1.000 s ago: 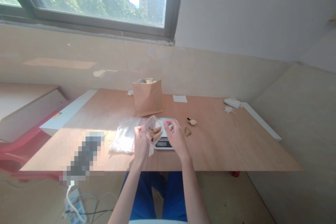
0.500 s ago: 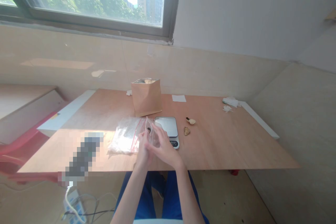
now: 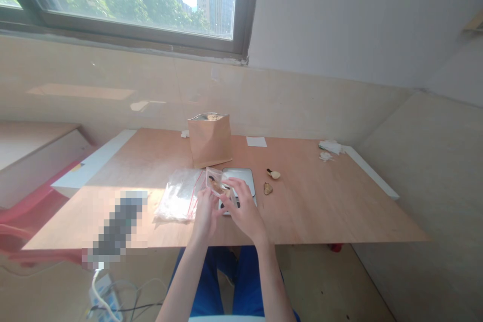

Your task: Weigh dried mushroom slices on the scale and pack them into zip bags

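My left hand [image 3: 205, 215] and my right hand [image 3: 243, 204] hold a small clear zip bag [image 3: 217, 183] between them, just above the left side of a digital kitchen scale [image 3: 241, 176]. Brown pieces show through the plastic. My right hand hides the scale's front and display. A larger clear zip bag with red seal lines [image 3: 177, 197] lies left of my left hand. Behind it stands an open kraft paper pouch [image 3: 209, 142]. Two tan shell-like pieces [image 3: 273, 174] [image 3: 267, 188] lie right of the scale.
The wooden tabletop [image 3: 302, 211] ends in a front edge near my lap. A white paper slip [image 3: 256, 141] and crumpled white tissue [image 3: 330, 147] lie at the back. A pixelated blurred patch [image 3: 116, 226] covers part of the left. Cables and a power strip [image 3: 103, 297] lie on the floor.
My hands have moved from left of the scale to over it, and the small bag has gone with them. The bag now lies flatter, and the scale's display is covered.
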Motion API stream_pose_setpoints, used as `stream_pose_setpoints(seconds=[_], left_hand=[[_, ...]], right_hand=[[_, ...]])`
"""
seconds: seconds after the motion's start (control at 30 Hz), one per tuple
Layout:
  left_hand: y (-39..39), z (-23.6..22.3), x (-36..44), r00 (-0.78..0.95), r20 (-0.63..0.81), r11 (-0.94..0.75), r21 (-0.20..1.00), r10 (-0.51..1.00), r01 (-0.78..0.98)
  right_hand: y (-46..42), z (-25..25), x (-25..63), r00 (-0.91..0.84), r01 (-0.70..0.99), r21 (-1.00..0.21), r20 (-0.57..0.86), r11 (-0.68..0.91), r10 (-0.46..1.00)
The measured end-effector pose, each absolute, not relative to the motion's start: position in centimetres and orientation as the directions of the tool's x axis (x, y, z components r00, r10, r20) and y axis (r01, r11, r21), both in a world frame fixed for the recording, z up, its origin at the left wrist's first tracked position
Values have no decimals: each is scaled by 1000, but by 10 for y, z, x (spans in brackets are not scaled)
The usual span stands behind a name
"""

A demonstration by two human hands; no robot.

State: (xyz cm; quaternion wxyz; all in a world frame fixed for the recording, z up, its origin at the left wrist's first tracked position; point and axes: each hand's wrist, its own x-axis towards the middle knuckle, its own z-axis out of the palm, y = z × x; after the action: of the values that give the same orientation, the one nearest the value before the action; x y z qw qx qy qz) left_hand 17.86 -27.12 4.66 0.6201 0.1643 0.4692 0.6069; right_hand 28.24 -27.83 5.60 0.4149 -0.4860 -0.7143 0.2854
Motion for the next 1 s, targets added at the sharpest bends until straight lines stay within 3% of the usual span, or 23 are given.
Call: stream_pose_setpoints(seconds=[0.27,0.57,0.7,0.83,1.0], left_hand=[[-277,41,182,-185,-305,218,898,934,-381],[-287,55,186,-105,-175,142,953,979,-267],[-286,56,181,-88,-247,203,914,965,-350],[-284,59,174,-101,-294,218,864,951,-455],[-285,57,175,-146,-229,157,907,962,-391]], right_hand=[[-278,49,289,-185,632,-725,202,273,962],[-277,42,297,-249,546,-796,144,261,958],[-276,42,299,-218,423,-875,154,235,964],[-273,45,301,-71,219,-953,199,210,977],[-268,45,298,55,33,-980,197,196,979]])
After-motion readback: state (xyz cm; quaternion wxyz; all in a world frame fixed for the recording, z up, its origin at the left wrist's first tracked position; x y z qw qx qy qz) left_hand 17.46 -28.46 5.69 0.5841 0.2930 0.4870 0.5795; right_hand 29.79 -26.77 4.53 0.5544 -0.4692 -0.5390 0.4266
